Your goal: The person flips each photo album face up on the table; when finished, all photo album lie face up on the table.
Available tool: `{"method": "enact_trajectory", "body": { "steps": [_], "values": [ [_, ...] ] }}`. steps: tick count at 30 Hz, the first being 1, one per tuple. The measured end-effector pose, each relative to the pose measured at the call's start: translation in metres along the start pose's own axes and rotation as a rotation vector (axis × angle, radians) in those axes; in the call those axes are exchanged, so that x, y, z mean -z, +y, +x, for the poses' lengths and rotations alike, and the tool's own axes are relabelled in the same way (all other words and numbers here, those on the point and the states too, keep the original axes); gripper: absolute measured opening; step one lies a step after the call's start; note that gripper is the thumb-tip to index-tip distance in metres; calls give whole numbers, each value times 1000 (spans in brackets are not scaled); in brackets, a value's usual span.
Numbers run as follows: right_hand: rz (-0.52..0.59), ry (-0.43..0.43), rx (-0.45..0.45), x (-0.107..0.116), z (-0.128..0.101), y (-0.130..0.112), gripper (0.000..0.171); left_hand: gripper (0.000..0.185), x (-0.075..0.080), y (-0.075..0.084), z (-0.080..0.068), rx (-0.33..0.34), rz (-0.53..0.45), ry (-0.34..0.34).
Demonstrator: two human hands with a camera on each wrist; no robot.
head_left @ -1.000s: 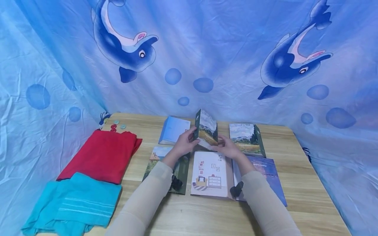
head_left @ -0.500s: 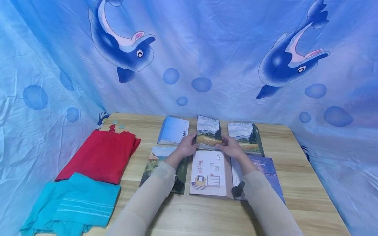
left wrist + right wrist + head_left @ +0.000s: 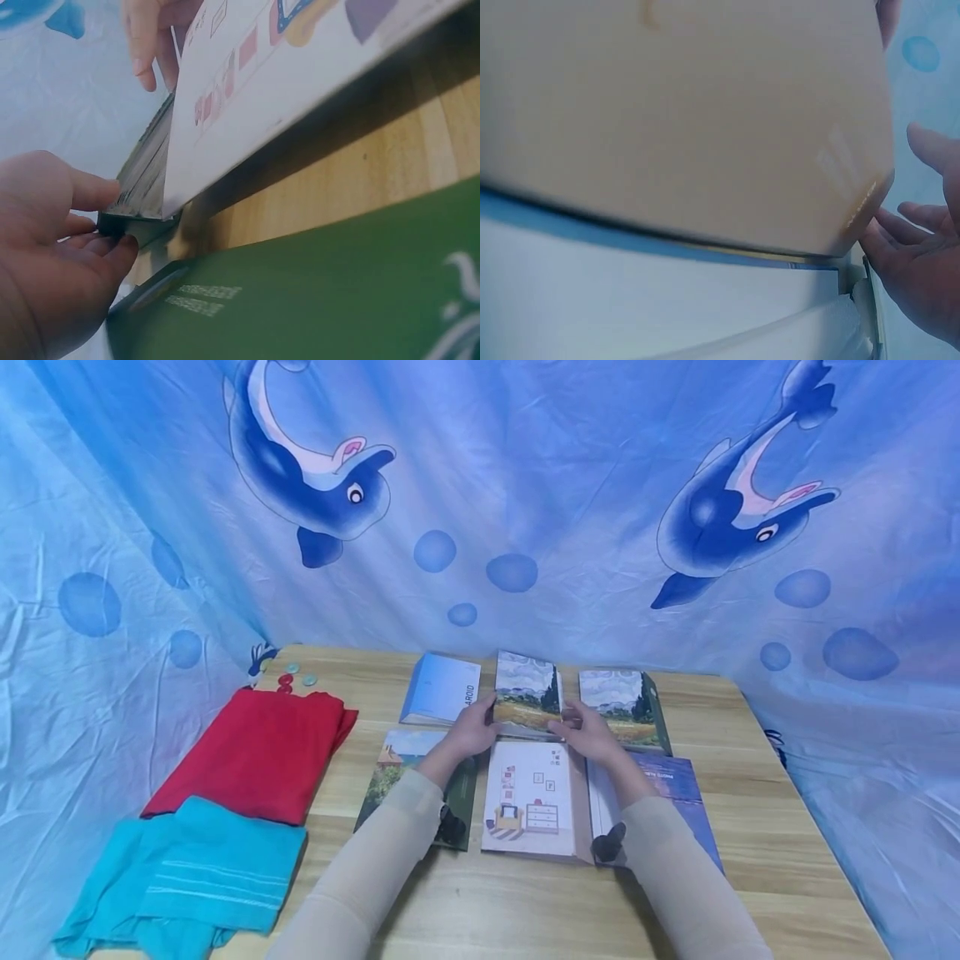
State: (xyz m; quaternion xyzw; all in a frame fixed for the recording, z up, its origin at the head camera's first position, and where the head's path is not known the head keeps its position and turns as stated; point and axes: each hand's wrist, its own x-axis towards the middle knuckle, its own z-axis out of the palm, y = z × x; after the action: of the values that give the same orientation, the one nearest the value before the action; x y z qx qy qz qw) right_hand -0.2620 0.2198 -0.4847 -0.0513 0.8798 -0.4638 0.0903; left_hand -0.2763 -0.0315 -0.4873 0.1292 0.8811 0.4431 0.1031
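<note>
Album (image 3: 527,693) lay between left hand (image 3: 472,729) and right hand (image 3: 590,732) | left thumb above, fingers beneath, pinched its left edge | right thumb met its near right corner; whether those fingers gripped, could not tell | white book (image 3: 531,797) lay on the near side of both sets of fingertips | sleeved forearms (image 3: 367,868) reached forward, converging

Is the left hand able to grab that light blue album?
Probably yes, after letting go: the left hand pinches a landscape album, but the light blue album lies close by, mostly uncovered.
</note>
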Motion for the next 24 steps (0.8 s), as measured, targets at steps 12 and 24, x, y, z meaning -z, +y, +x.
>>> {"method": "enact_trajectory", "body": {
  "steps": [12, 24],
  "values": [
    [41, 21, 5, 16, -7, -1, 71, 72, 4, 11, 1, -31, -2, 8],
    [13, 116, 56, 51, -22, 9, 71, 68, -20, 39, 4, -174, 107, 69]
  ]
}}
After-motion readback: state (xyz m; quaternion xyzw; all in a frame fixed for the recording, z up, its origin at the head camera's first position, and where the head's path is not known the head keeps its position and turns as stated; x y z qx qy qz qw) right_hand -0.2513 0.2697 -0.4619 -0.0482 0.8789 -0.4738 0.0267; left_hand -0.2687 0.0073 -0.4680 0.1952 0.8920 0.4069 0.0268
